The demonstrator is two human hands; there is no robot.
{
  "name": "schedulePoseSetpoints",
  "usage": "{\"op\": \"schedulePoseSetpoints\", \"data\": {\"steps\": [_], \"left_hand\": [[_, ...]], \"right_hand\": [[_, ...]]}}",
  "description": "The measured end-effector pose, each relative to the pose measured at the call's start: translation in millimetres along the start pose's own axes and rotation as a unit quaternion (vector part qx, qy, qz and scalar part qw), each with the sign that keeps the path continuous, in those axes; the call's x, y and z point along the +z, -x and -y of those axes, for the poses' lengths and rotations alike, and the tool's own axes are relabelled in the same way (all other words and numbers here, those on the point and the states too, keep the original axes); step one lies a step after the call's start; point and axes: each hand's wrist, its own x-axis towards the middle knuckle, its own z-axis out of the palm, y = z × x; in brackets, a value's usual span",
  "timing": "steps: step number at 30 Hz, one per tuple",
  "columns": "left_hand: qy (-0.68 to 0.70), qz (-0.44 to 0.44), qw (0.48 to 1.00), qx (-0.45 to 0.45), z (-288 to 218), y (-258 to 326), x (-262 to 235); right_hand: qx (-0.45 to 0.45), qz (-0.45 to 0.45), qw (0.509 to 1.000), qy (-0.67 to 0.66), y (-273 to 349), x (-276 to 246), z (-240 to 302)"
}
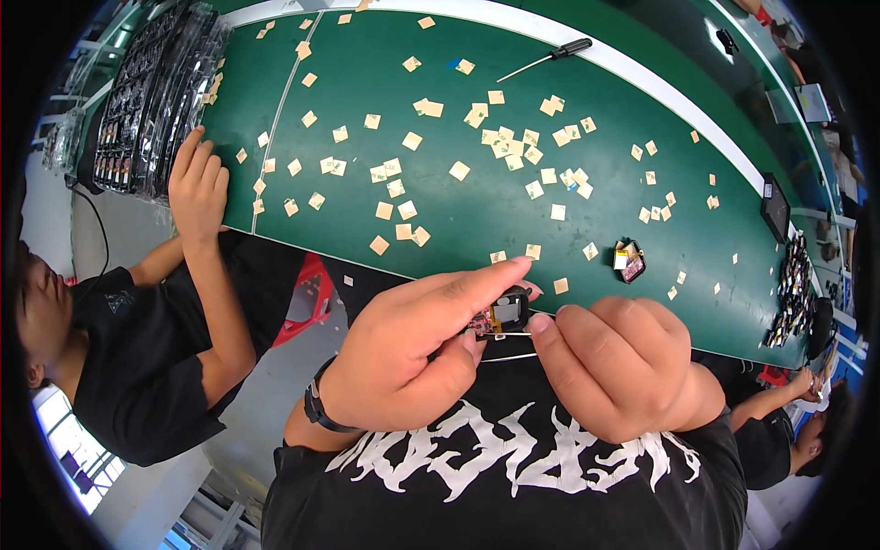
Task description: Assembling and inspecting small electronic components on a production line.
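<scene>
My left hand [417, 344] is closed round a small black electronic device [507, 312] with its case open, held just past the table's near edge. A red circuit board and a grey square part show inside the device. Close against the device's right side, my right hand [619, 367] has its thumb and fingers pinched together. Whatever it grips is too small to make out; a thin pale line runs under the device towards the fingertips. On the table beyond my right hand lies a second opened device [630, 261] with a yellow part and a reddish board.
Many small beige squares lie scattered over the green table [367, 82]. A screwdriver [550, 60] rests near the far edge. Stacked trays of black parts [151, 101] stand at left, where a co-worker's hand [198, 183] reaches. A heap of small devices [793, 289] and a black box [775, 207] sit at right.
</scene>
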Motion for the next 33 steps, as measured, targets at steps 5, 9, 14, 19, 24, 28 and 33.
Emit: {"op": "schedulePoseSetpoints", "data": {"steps": [5,9,14,19,24,28,33], "left_hand": [[-0.024,-0.002,0.999,0.026,2,0,-1],[-0.041,0.014,0.999,0.029,2,-1,-4],[-0.037,0.015,0.999,0.03,8,0,-6],[-0.045,-0.049,0.997,-0.025,9,4,-18],[-0.007,-0.272,0.958,-0.091,36,-4,-52],[-0.012,-0.372,0.926,-0.069,71,-7,-114],[-0.097,-0.445,0.887,-0.069,102,-14,-180]], "right_hand": [[-0.01,0.016,1.0,0.001,-3,-1,2],[-0.009,0.029,1.0,0.0,-4,-2,1],[-0.029,0.097,0.995,-0.012,-3,-5,1],[0.105,0.069,0.988,-0.093,12,-2,-22],[0.515,0.01,0.854,-0.076,83,-15,-25],[0.575,0.018,0.817,-0.021,123,-9,-17],[0.552,0.051,0.832,0.005,119,8,-17]]}}
